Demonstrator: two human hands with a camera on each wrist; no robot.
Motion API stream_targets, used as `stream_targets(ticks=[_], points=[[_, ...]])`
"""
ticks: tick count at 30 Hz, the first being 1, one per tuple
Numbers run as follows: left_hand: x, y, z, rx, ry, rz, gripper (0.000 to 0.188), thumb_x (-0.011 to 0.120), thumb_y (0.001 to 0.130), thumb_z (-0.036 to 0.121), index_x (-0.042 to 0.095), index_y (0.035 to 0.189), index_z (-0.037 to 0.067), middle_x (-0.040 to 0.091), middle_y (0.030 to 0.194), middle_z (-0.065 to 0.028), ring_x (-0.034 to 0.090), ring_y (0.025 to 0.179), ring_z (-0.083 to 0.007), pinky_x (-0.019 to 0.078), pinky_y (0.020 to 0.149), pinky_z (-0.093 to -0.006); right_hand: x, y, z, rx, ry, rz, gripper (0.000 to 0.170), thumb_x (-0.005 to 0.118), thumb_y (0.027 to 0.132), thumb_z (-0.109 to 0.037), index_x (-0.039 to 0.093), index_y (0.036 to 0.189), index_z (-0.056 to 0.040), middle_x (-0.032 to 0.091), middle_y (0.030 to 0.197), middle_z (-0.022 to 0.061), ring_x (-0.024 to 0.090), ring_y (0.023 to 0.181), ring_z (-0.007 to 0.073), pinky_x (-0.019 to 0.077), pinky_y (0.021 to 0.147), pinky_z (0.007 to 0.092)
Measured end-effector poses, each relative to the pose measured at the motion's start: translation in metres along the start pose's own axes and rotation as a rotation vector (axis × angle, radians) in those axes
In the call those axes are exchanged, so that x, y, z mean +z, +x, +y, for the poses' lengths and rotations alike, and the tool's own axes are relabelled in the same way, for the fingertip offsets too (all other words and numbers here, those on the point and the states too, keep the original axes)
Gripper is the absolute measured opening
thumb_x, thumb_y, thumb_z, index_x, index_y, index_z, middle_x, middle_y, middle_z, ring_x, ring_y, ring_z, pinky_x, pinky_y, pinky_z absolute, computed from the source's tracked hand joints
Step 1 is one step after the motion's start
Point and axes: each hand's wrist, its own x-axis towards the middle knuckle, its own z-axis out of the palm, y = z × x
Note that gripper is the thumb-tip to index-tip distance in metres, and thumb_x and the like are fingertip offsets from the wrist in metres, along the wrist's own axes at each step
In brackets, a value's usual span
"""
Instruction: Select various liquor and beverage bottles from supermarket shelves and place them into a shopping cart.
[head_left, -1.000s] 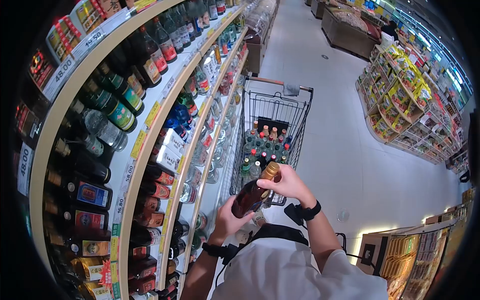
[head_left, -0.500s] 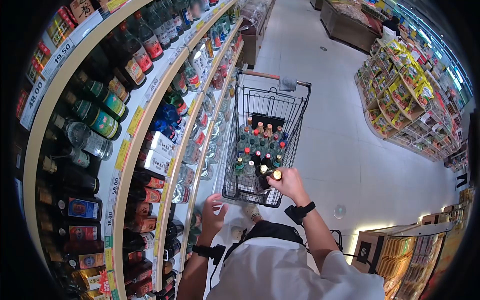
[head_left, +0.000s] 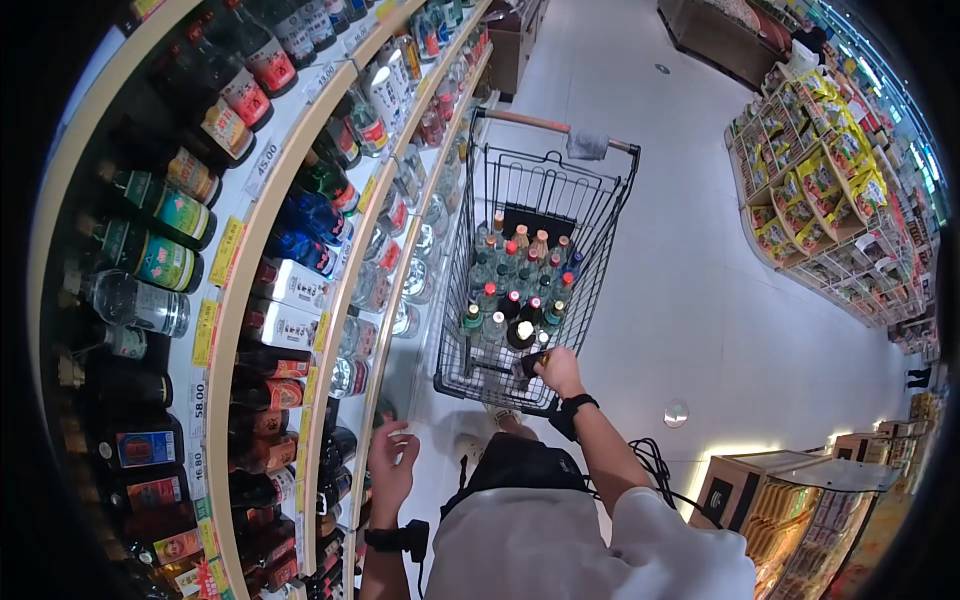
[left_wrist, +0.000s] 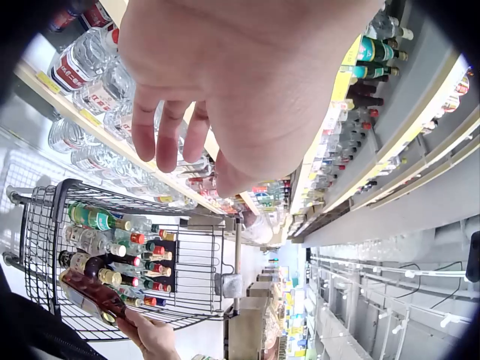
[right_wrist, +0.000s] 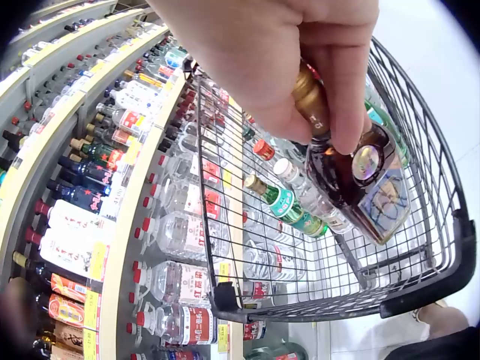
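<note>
My right hand (head_left: 560, 372) grips a dark brown bottle by its gold-capped neck, over the near end of the cart. In the right wrist view the brown bottle (right_wrist: 360, 176) hangs tilted inside the cart basket, beside a green-labelled bottle (right_wrist: 289, 206) and a clear one. The left wrist view also shows the brown bottle (left_wrist: 90, 292) within the wire cart. Several upright bottles with red, gold and white caps fill the middle of the cart (head_left: 600, 235). My left hand (head_left: 393, 462) holds nothing, its fingers loosely bent, near the shelf edge left of my body.
Shelves of bottles with price tags (head_left: 205, 335) line the left side, close to the cart. A rack of yellow packets (head_left: 820, 170) stands across the aisle. At lower right is a lit display case (head_left: 800, 510). My feet are on the floor behind the cart.
The left hand has let go of the brown bottle and moved left toward the shelf. The right hand has carried the bottle forward and lowered it into the cart's near end.
</note>
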Motion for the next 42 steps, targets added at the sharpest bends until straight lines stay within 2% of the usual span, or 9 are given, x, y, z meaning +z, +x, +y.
stream_targets(ticks=[5,6,7,15,18,20,23,27,42], points=[[0.002,0.0,0.005,-0.073,0.043,0.027,0.026,0.065,0.091,0.003,0.058,0.116,0.006,0.063,0.106,-0.0051,0.061,0.095,-0.0141,0.0499,0.082,-0.0283,0.049,0.032,0.038,0.136,-0.035,-0.008,0.025,0.076,0.07,-0.022,0.075,0.085,-0.0025,0.071,0.086,0.0223,0.069,0.085,0.0388,0.0569,0.083,0.0443],[0.005,0.002,0.01,-0.083,0.047,0.029,0.026,0.065,0.092,0.003,0.059,0.116,0.006,0.063,0.106,-0.0046,0.061,0.095,-0.0139,0.0499,0.082,-0.0283,0.049,0.034,0.034,0.164,-0.043,-0.013,0.025,0.076,0.069,-0.023,0.075,0.085,-0.003,0.071,0.086,0.0218,0.07,0.086,0.0387,0.0569,0.083,0.0443],[0.007,0.003,0.013,-0.092,0.051,0.032,0.026,0.065,0.092,0.003,0.059,0.116,0.006,0.063,0.105,-0.0042,0.061,0.095,-0.0138,0.0498,0.082,-0.0282,0.044,0.041,0.032,0.219,-0.039,-0.162,0.034,0.075,0.074,-0.021,0.07,0.097,0.0038,0.07,0.1,0.026,0.068,0.097,0.039,0.0551,0.089,0.044],[0.018,0.013,0.014,-0.102,0.056,-0.017,0.022,0.067,0.092,0.005,0.06,0.113,0.006,0.064,0.106,-0.0024,0.061,0.092,-0.011,0.05,0.078,-0.0254,0.053,0.075,0.037,0.293,-0.064,-0.219,0.032,0.073,0.079,-0.024,0.071,0.097,0.0017,0.069,0.107,0.0254,0.067,0.103,0.0375,0.0552,0.09,0.0423],[0.025,0.013,0.016,-0.105,0.068,-0.036,0.021,0.067,0.091,0.003,0.061,0.112,0.005,0.064,0.106,-0.0025,0.062,0.091,-0.0106,0.0505,0.076,-0.0245,0.054,0.084,0.039,0.409,-0.018,-0.22,0.034,0.074,0.078,-0.025,0.071,0.099,0.0014,0.069,0.109,0.025,0.067,0.104,0.0376,0.0552,0.09,0.0425],[0.027,0.014,0.019,-0.134,0.101,-0.068,0.022,0.067,0.091,0.001,0.061,0.112,0.004,0.064,0.105,-0.0029,0.063,0.09,-0.0106,0.0509,0.075,-0.0242,0.077,0.094,0.06,0.332,-0.055,-0.207,0.033,0.074,0.078,-0.025,0.07,0.099,0.0008,0.069,0.109,0.0241,0.067,0.104,0.0377,0.0552,0.09,0.0425],[0.029,0.015,0.021,-0.219,0.085,-0.097,0.024,0.061,0.091,-0.004,0.059,0.114,0.003,0.064,0.106,-0.0031,0.063,0.093,-0.0111,0.0511,0.084,-0.027,0.076,0.093,0.057,0.348,-0.063,-0.179,0.031,0.073,0.078,-0.024,0.07,0.098,-0.0001,0.069,0.107,0.0233,0.068,0.102,0.0373,0.0553,0.089,0.0421],[0.03,0.015,0.017,-0.247,0.081,-0.085,0.024,0.063,0.09,-0.003,0.059,0.114,0.003,0.064,0.106,-0.0044,0.064,0.093,-0.0123,0.0514,0.082,-0.0264,0.069,0.09,0.047,0.357,-0.047,-0.195,0.03,0.073,0.079,-0.024,0.07,0.097,0.0002,0.069,0.107,0.0235,0.068,0.101,0.0377,0.0556,0.088,0.043],[0.028,0.006,0.016,-0.231,0.054,-0.073,0.025,0.066,0.092,0.002,0.059,0.115,0.005,0.065,0.107,-0.0051,0.062,0.094,-0.0122,0.0502,0.081,-0.0262,0.061,0.095,0.038,0.344,-0.022,-0.229,0.037,0.075,0.077,-0.031,0.072,0.096,0.0008,0.07,0.105,0.0243,0.067,0.104,0.0359,0.0549,0.09,0.0418]])
